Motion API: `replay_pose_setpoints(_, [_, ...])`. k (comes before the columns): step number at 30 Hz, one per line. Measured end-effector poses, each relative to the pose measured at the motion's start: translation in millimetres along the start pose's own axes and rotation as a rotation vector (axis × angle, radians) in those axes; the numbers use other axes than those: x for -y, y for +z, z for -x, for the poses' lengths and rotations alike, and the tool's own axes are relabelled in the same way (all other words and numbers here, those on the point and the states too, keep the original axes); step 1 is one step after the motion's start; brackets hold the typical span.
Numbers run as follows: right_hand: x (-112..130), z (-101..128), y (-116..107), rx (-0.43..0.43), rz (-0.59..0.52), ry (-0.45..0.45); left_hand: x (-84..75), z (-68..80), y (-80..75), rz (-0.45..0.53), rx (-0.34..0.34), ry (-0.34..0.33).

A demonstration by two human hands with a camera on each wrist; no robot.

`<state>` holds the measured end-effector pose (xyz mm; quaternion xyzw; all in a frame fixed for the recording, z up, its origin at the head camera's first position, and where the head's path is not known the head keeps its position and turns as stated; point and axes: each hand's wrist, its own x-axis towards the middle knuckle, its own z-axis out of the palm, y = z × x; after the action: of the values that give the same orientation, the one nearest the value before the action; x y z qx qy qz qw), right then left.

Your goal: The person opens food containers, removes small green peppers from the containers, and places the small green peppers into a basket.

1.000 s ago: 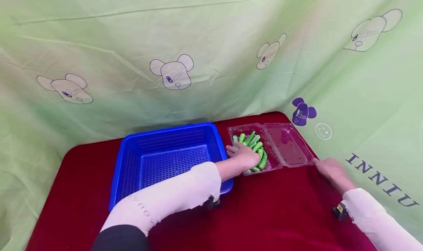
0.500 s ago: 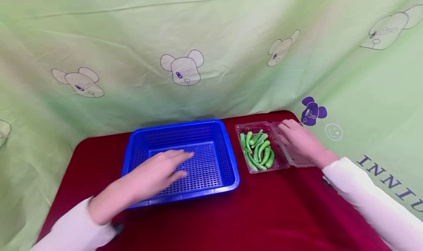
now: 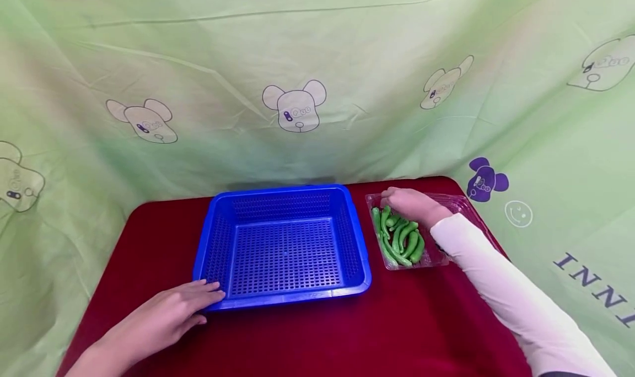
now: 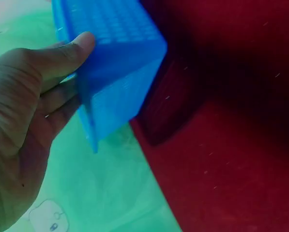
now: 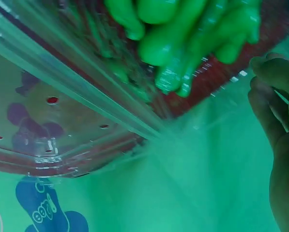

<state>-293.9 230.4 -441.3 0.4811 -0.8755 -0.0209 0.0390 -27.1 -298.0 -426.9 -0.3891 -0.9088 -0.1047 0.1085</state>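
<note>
At the centre of the head view we see a blue basket (image 3: 285, 253) with a perforated floor and walls, on a red-covered table (image 3: 397, 327). Right of centre in the frame, just beside it, is a clear plastic box (image 3: 431, 253) with green peppers (image 3: 401, 238) heaped inside. Its clear lid (image 3: 457, 203) lies folded back further right.

At the lower left, the left hand (image 3: 171, 314) has its fingers over the basket's near-left corner. In the left wrist view we see thumb and fingers on either side of the rim, moderately apart; we cannot tell whether they press on it.

The right hand (image 3: 409, 204) reaches in from the right over the box's far side, its fingertips bent down at the far-left corner, just above the peppers. In the right wrist view thumb and fingers are close together at the right edge of the frame; we cannot tell whether they pinch the clear rim.

This hand and its white sleeve (image 3: 506, 291) block our view of the hinge, part of the lid and the box's far end. Behind everything hangs a pale green curtain (image 3: 218, 52) with mouse-head prints; a purple print (image 3: 485, 183) and a smiley (image 3: 518, 214) sit beyond the lid.
</note>
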Motion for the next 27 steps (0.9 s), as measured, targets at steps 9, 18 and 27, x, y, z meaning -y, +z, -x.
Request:
replay_pose_setpoints(9, [-4.5, 4.5, 29.5, 0.009, 0.030, -0.045, -1.9, 2.0, 8.4, 0.003, -0.045, 0.002])
replay_pose_setpoints(18, [-12.4, 14.8, 26.0, -0.099, 0.034, -0.044, -4.4, -4.8, -0.8, -0.010, 0.061, -0.055])
replay_pose_setpoints(27, [12.6, -6.2, -26.7, -0.274, -0.135, 0.167, -7.7, -9.4, -0.9, -0.002, 0.098, -0.111])
